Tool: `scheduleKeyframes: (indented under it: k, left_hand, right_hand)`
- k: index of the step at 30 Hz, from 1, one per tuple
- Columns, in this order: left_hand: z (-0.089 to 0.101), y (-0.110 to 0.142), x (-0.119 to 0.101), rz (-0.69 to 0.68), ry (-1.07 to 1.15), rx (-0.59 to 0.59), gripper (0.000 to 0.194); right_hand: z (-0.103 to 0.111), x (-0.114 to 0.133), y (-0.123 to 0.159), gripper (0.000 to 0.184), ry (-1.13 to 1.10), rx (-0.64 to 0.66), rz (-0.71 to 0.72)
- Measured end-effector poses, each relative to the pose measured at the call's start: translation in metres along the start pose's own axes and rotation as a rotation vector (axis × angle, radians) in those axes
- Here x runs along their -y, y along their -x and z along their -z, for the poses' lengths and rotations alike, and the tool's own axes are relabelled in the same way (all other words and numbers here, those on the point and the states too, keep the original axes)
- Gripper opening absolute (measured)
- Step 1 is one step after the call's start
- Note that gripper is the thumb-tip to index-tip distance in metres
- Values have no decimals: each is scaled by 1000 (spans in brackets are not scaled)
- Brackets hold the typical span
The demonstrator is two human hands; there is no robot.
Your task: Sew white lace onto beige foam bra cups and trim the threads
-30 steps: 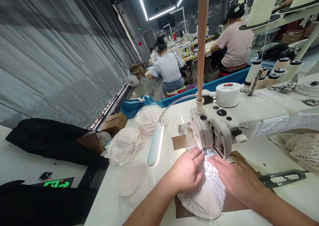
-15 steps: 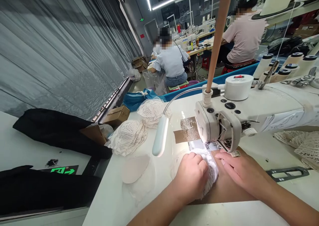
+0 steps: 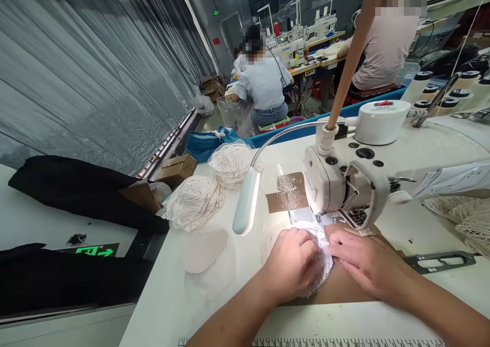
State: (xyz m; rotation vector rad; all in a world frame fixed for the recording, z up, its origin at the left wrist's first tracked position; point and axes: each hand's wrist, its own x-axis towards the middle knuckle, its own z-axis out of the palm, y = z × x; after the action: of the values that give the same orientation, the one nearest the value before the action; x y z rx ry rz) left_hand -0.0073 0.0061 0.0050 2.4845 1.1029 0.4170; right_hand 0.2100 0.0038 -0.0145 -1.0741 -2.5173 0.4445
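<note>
A white lace piece (image 3: 326, 271), rounded like a cup, lies under the needle area of a white sewing machine (image 3: 325, 183). My left hand (image 3: 293, 263) is closed on the lace, its fingers curled over the top and hiding much of it. From the other side, my right hand (image 3: 369, 257) has its fingers together, with the tips at the lace's right edge; their exact grip is partly hidden. Brown covering (image 3: 352, 288) on the table lies beneath the lace and my right hand.
Stacked lace cups (image 3: 197, 201) sit left, behind a sheer piece with a beige patch (image 3: 206, 252). A lamp (image 3: 246, 201) hangs over the table on a bent neck. More lace (image 3: 476, 217) and a slotted metal plate (image 3: 440, 260) lie right. Two people sit beyond, among other machines.
My right hand has shifted left from the brown surface to the lace's edge. My left hand stays on the lace. The view has tilted slightly down, showing a ruler strip at the table's front.
</note>
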Motion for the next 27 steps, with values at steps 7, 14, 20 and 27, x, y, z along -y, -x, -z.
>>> scheduleKeyframes:
  k: [7, 14, 20, 27]
  left_hand:
    - [8, 2, 3, -79, -76, 50, 18]
    - [8, 5, 2, -181, -172, 97, 29]
    - [9, 5, -1, -216, -283, 129, 34]
    - [9, 7, -1, -230, -349, 125, 35]
  right_hand:
    - [1, -6, 10, 32, 8, 76, 44]
    - [2, -9, 16, 32, 44, 145, 60]
    - [0, -12, 21, 28, 53, 141, 67]
    - [-4, -12, 25, 32, 35, 129, 41]
